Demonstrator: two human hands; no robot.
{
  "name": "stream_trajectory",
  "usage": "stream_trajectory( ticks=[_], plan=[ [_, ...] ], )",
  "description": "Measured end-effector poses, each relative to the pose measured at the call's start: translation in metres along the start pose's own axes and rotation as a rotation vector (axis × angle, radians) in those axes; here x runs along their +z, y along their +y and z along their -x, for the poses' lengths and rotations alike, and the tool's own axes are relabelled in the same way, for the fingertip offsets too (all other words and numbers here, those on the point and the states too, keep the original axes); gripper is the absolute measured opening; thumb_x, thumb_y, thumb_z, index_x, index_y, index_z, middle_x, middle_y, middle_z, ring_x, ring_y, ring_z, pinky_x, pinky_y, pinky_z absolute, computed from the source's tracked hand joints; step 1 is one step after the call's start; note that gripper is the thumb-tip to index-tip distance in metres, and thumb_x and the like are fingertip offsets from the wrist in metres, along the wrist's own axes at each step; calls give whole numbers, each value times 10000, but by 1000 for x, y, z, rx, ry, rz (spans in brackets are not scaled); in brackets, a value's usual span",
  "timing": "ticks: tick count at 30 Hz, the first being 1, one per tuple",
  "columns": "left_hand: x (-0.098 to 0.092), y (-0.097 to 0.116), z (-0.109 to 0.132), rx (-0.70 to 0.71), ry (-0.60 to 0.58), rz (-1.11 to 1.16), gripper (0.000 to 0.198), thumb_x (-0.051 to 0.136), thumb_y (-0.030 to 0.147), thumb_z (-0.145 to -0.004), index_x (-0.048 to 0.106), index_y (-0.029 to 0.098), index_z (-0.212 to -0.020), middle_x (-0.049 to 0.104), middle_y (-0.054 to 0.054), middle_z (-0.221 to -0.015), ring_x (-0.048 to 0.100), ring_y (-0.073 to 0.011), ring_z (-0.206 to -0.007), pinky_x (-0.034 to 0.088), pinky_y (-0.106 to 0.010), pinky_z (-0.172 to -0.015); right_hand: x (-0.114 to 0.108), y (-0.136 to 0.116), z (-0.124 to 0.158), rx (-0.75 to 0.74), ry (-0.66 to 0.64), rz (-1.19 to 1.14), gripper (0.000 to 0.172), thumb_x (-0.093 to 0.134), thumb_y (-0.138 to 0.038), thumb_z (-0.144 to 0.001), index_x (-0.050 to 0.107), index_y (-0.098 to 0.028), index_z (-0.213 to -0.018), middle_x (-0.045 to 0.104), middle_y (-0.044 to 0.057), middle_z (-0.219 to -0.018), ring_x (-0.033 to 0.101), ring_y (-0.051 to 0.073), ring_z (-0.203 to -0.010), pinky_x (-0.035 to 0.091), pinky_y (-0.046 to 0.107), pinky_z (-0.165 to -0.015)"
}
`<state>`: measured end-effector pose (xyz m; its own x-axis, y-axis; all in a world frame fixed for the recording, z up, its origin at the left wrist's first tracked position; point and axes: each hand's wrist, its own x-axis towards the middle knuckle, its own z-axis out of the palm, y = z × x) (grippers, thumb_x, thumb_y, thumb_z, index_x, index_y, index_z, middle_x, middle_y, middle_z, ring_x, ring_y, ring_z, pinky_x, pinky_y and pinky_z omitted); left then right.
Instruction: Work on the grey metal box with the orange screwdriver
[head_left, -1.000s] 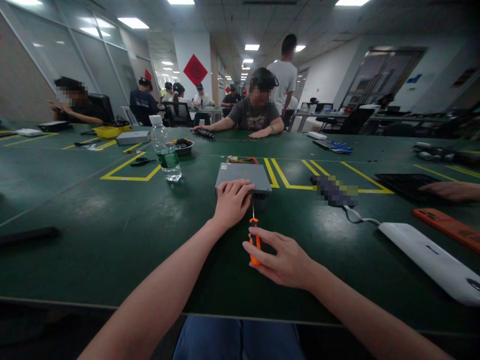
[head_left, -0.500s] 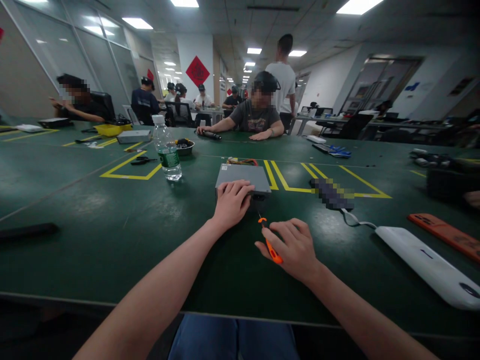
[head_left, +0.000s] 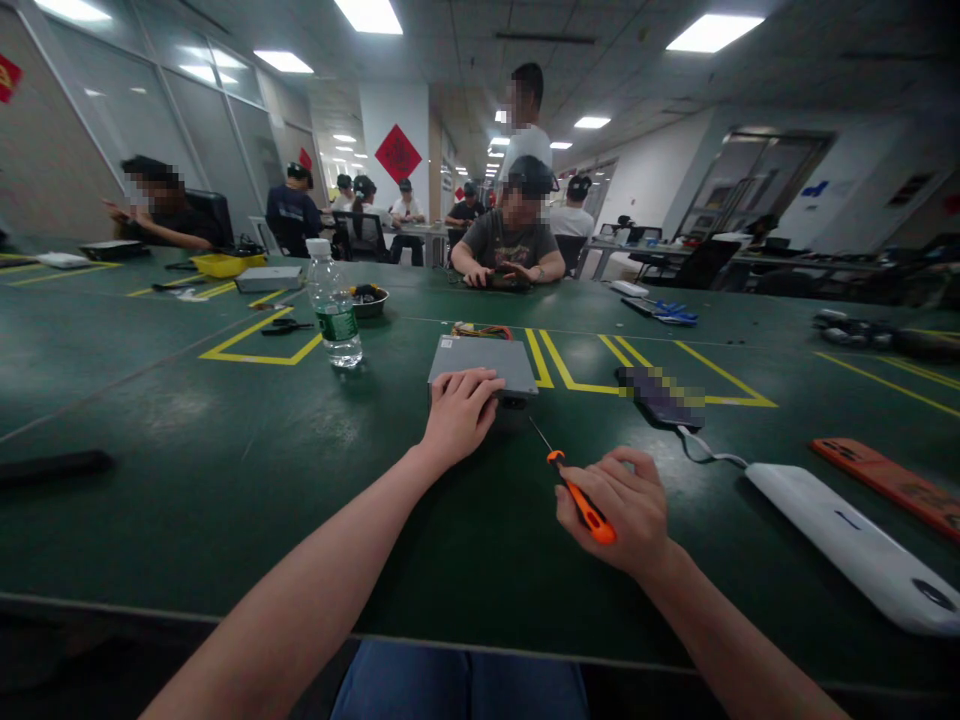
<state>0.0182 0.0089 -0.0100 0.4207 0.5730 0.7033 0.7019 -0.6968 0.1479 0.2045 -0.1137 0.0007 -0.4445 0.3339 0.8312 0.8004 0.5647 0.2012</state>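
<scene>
Okay, grey metal box (head_left: 487, 357) sits on table (head_left: 240, 470) ahead, looks closed; opening it, if intended, remains undone. Screws too small to check. Left hand (head_left: 461, 418) rests unclenched on box; right hand (head_left: 626, 508) grips orange screwdriver (head_left: 589, 513), tip off the box.

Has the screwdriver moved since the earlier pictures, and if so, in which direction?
Yes. The screwdriver, in the right hand, has moved to the right: judged against the yellow tape, it was further left before.
</scene>
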Motion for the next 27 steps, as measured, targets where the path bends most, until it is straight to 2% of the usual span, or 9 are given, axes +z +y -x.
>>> stream_trajectory(
  ticks=[12, 19, 24, 27],
  plan=[
    [0, 1, 0, 7, 0, -5, 264, 444, 237, -891, 522, 269, -1141, 563, -20, -1231, 459, -201, -1166, 272, -396, -956, 1, 3, 0, 26, -17, 55, 72, 593, -157, -788, 558, -157, -851, 625, -14, -632, 560, 121, -554, 380, 325, -727],
    [-1, 2, 0, -4, 5, 3, 263, 438, 230, -890, 529, 267, -1134, 562, -23, -1229, 461, -199, -1160, 271, -393, -960, 4, -1, 1, -31, -77, 99, 80, 598, -160, -774, 569, -170, -847, 612, -14, -638, 537, 127, -580, 377, 325, -729],
    [-1, 2, -1, -12, -5, 11, 258, 444, 231, -887, 532, 272, -1126, 564, -20, -1228, 461, -201, -1159, 265, -393, -960, 2, -2, 1, 77, -40, 91, 47, 579, -160, -776, 552, -184, -807, 597, -12, -637, 508, 134, -593, 383, 323, -707],
    [-1, 2, -1, -16, -8, 11, 256, 444, 233, -887, 531, 272, -1124, 566, -16, -1224, 459, -199, -1161, 258, -392, -964, 0, -3, 2, 48, -90, 105, 22, 573, -165, -784, 561, -183, -790, 596, 3, -651, 501, 147, -622, 384, 320, -699]
  ],
)
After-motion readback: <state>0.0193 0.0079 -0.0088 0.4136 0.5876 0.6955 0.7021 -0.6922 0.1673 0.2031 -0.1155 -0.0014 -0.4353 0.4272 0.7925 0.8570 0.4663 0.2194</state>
